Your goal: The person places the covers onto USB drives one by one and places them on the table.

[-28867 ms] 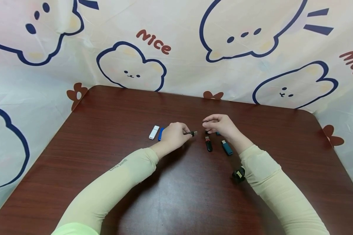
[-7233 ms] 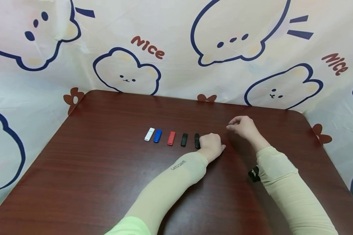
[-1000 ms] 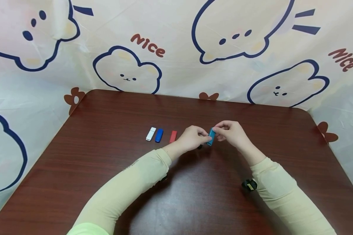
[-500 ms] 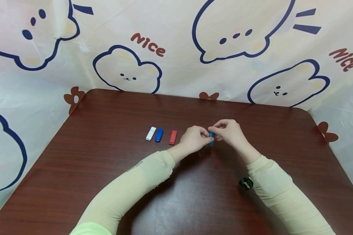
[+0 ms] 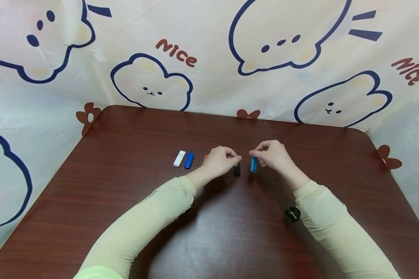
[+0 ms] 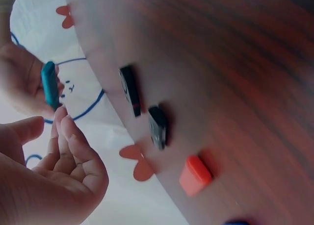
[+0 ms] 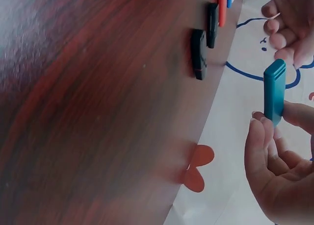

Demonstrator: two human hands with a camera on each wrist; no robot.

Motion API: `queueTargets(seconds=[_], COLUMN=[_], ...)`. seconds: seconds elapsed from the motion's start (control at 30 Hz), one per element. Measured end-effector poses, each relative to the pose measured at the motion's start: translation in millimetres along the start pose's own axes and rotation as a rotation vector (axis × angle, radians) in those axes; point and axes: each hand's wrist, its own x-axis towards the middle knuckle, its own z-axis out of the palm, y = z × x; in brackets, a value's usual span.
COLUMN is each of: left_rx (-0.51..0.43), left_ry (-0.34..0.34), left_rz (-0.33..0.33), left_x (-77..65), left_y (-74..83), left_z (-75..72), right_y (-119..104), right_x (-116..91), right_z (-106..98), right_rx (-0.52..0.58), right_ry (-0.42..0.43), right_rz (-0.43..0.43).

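A teal USB stick (image 5: 253, 165) is pinched at one end between the thumb and fingers of my right hand (image 5: 273, 155); in the right wrist view the capped stick (image 7: 274, 90) stands upright above the fingertips. My left hand (image 5: 217, 161) hovers just left of it, holding nothing, its thumb apart from its loosely bent fingers. Under the left fingertips lies a black USB stick (image 5: 237, 170) with a small red band. The left wrist view shows a second black stick (image 6: 158, 128) beside it, then a red one (image 6: 195, 176), mostly covered by my left hand in the head view.
To the left on the brown table (image 5: 209, 240) lie a blue USB stick (image 5: 189, 160) and a white one (image 5: 179, 159), in one row with the others. A patterned cloth (image 5: 213, 85) hangs behind the table's far edge.
Half a second ago both hands held the teal stick; my left hand has let go and moved left. Much earlier, uncapped sticks lay scattered at right; the other sticks now form a row.
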Motion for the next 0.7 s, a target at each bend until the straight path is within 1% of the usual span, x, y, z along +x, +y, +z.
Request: queueTargets(seconds=[0.13, 0.3, 0.47, 0.7], left_rx=[-0.015, -0.024, -0.022, -0.015], left_ry=[0.000, 0.007, 0.004, 0.011], left_rz=[-0.029, -0.043, -0.053, -0.040], left_x=[-1.1, -2.9, -4.8, -6.0], left_y=[-2.4, -5.7, -6.2, -5.7], left_z=[-8.7, -14.7, -15.3, -14.9], right_y=[3.3, 8.3, 15.2, 21.5], right_x=[5.3, 13.8, 22.2, 30.8], right_z=[-0.5, 0.6, 2.0, 7.3], right_rx=[-0.043, -0.113, -0.172, -0.264], right_ry=[-0.007, -0.019, -0.035, -0.053], right_rz=[0.006, 0.031, 0.053, 0.060])
